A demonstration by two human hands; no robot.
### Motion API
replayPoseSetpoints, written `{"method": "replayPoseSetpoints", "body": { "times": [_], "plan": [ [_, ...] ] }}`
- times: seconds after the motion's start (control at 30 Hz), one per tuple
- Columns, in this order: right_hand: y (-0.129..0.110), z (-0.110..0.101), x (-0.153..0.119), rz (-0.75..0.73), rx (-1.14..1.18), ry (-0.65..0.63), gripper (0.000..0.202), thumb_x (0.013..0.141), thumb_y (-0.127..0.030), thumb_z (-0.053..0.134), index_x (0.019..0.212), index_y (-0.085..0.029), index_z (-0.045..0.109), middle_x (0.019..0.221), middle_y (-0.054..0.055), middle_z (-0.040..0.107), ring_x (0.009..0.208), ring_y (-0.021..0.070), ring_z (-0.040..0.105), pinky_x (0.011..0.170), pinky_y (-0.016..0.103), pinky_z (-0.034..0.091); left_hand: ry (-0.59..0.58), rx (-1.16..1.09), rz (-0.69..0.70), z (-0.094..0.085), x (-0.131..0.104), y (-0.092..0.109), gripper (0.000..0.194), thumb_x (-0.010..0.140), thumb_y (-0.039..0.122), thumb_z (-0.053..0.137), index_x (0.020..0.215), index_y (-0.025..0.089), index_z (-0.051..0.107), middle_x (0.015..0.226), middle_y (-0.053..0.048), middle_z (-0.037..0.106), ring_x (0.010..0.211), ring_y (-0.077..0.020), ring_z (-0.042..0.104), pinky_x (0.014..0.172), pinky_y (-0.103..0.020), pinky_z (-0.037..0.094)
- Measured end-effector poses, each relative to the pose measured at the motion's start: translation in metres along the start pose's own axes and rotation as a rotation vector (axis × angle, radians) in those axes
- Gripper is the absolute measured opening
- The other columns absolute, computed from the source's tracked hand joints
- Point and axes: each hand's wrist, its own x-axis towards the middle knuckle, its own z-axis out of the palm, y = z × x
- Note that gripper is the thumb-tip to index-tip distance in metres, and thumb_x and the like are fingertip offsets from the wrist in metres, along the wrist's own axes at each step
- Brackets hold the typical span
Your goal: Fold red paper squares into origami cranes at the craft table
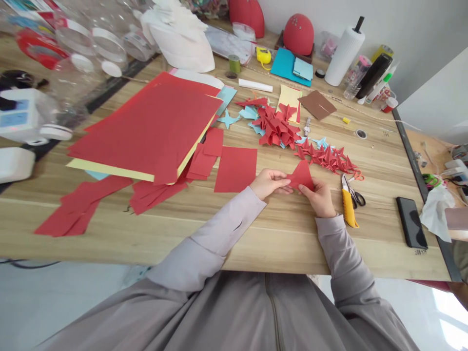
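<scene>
I see the left hand (268,184) and the right hand (322,199) both pinching the red paper (302,173), partly folded, over the table (281,243). Beyond, many stars (276,127) look finished; the square (237,169) lies unfolded.

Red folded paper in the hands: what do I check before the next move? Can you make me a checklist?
1. Left hand and right hand both on the folded red paper: ok.
2. Its edges lined up exactly: cannot tell.
3. Flat red paper sheet uncovered beside the left sleeve: ok.
4. Loose red paper strips in one neat stack: not ok, they're spread out.
5. Yellow-handled tool out of both hands' grip: ok.
</scene>
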Motion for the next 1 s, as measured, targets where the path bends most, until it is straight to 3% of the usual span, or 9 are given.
{"method": "replayPoseSetpoints", "body": {
  "times": [0.2,0.47,0.7,1.0],
  "plan": [
    [-0.0021,0.0019,-0.0013,0.019,-0.008,0.039,0.022,0.067,-0.038,0.071,0.073,-0.018,0.064,0.067,0.0,0.065,0.061,0.0152,0.056,0.06,0.029,0.046,0.005,0.027,-0.004,0.0012,-0.0029,0.0025,0.017,0.066,0.01,0.077,0.073,0.007,0.062,0.062,-0.009,0.071,0.062,-0.0202,0.07,0.066,-0.033,0.06],
    [-0.0031,0.004,-0.0025,0.027,0.002,0.029,0.024,0.066,-0.036,0.073,0.078,-0.017,0.065,0.063,-0.001,0.063,0.055,0.0128,0.054,0.053,0.026,0.045,-0.013,0.085,-0.035,0.0,-0.004,0.0052,0.022,0.062,0.017,0.081,0.073,0.007,0.064,0.064,-0.009,0.071,0.061,-0.0193,0.07,0.061,-0.029,0.06],
    [-0.0002,0.0084,-0.0026,0.063,0.067,0.012,0.03,0.063,-0.038,0.075,0.083,-0.019,0.063,0.076,0.002,0.07,0.055,0.0149,0.06,0.054,0.029,0.052,-0.005,0.082,-0.046,-0.0016,-0.0056,0.0056,0.028,0.056,0.021,0.085,0.071,0.007,0.065,0.063,-0.009,0.071,0.06,-0.0198,0.07,0.059,-0.029,0.059],
    [0.0017,0.0074,-0.0046,0.026,-0.026,0.073,0.031,0.062,-0.038,0.075,0.084,-0.019,0.063,0.071,0.002,0.068,0.06,0.0181,0.062,0.059,0.032,0.053,-0.037,0.071,-0.141,-0.0028,-0.0052,0.0055,0.034,0.051,0.029,0.087,0.071,0.009,0.069,0.069,-0.01,0.073,0.061,-0.0193,0.07,0.059,-0.027,0.059]
  ]
}}
